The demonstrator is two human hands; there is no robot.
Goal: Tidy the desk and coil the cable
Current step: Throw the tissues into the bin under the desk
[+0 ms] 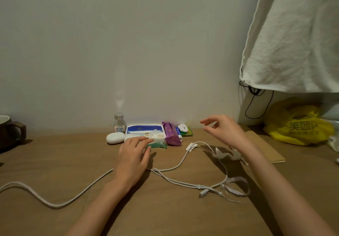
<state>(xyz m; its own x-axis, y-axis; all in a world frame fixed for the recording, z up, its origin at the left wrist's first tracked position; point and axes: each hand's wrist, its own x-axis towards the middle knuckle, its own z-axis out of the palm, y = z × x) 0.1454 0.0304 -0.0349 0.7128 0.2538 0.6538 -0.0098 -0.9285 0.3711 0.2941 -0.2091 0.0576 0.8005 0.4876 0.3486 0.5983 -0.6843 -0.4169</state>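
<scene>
The white cable (88,185) is seen sprawled loose over the worktop (55,155): one run sweeps in from the edge at 9 o'clock, passes under the left hand (134,156), and ends in a tangle of thinner leads and connectors (203,192) toward 4 o'clock, with a flat white tab (191,147) lying at about 1 o'clock from that hand. The left hand is held palm down with fingers spread and relaxed, its fingertips resting on or just above a small green packet (158,145) in front of the tissue pack (146,135); nothing is gripped. The right hand (222,130) is raised above the worktop at 2 o'clock, thumb and fingers apart in a loose, empty pinch. The step in hand is judged to be the gathering of small items toward the back wall before coiling begins. It would be done best if the green packet were slid in beside the purple packet (171,134) and the white case (115,137), so that the middle of the worktop is freed. For the coil, one connector end should be picked up first, the thin leads straightened out of their knot, and even loops laid into one hand while the other feeds the cable without twisting; a pull on the run toward 9 o'clock should be kept gentle, as its far end is out of view.
</scene>
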